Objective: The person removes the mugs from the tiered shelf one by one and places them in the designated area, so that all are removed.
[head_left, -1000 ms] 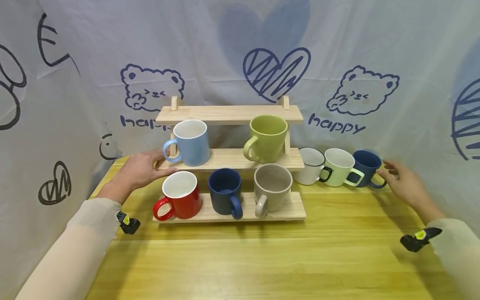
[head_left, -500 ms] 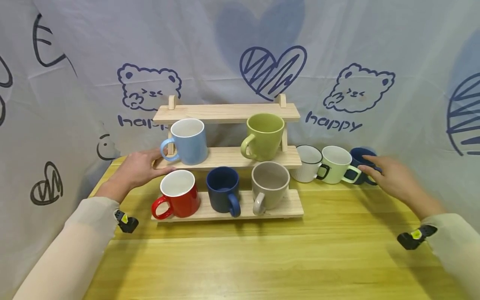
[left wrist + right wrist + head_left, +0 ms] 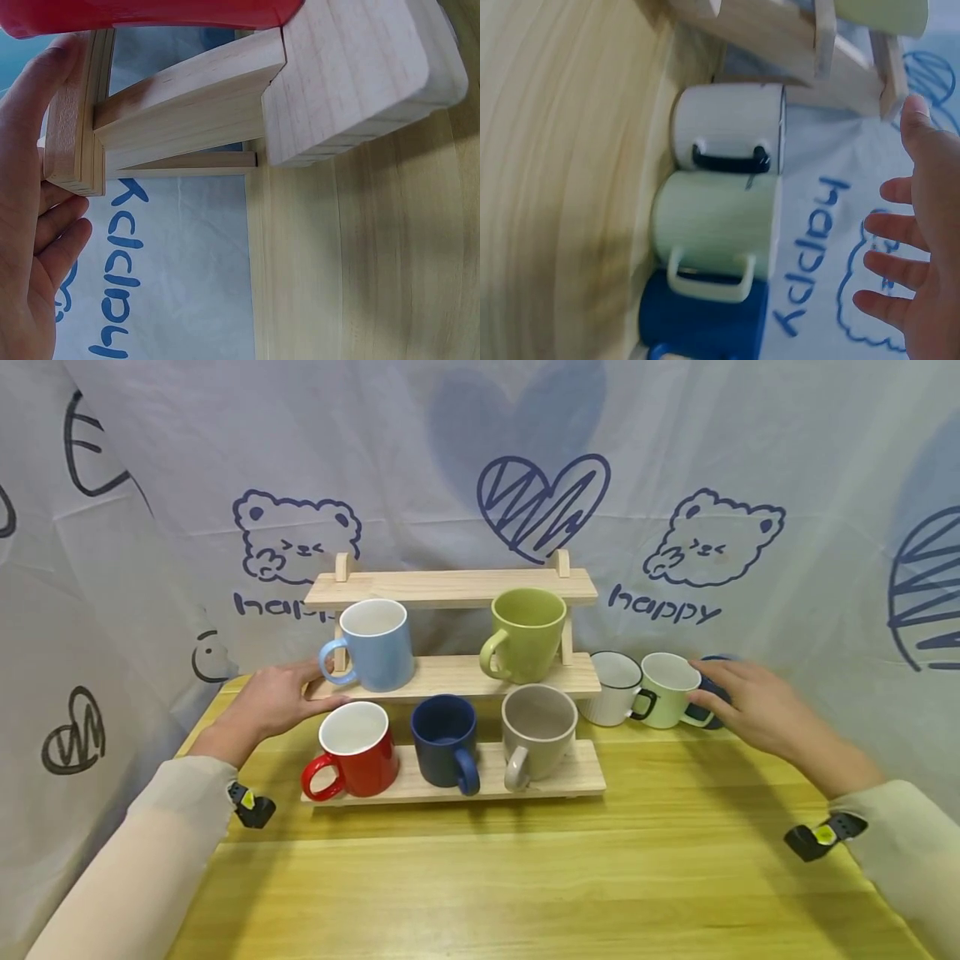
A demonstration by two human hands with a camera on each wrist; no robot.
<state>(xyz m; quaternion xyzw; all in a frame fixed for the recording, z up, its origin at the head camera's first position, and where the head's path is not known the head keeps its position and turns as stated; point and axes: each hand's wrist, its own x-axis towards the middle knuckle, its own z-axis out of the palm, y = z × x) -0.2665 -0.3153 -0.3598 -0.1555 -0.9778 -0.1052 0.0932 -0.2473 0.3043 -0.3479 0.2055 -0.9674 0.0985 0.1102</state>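
My left hand (image 3: 272,703) grips the left end of the middle board of a three-tier wooden rack (image 3: 453,587). In the left wrist view the thumb lies on one side of that board end (image 3: 73,142) and curled fingers on the other. My right hand (image 3: 757,703) hovers over a row of mugs right of the rack, holding nothing, its fingers spread in the right wrist view. Beneath it are a dark blue mug (image 3: 701,315), partly hidden in the head view, and a pale green mug (image 3: 663,693). Beside them stands a white mug (image 3: 611,693) with a black handle.
The middle tier bears a light blue mug (image 3: 386,652) and an olive green mug (image 3: 530,639). On the lowest tier stand a red mug (image 3: 367,760), a navy mug (image 3: 442,747) and a taupe mug (image 3: 543,735). A printed curtain (image 3: 420,485) hangs behind the wooden table (image 3: 480,885).
My right hand has moved left, from beside the dark blue mug's handle to above the dark blue and pale green mugs. My left hand keeps its grip on the rack.
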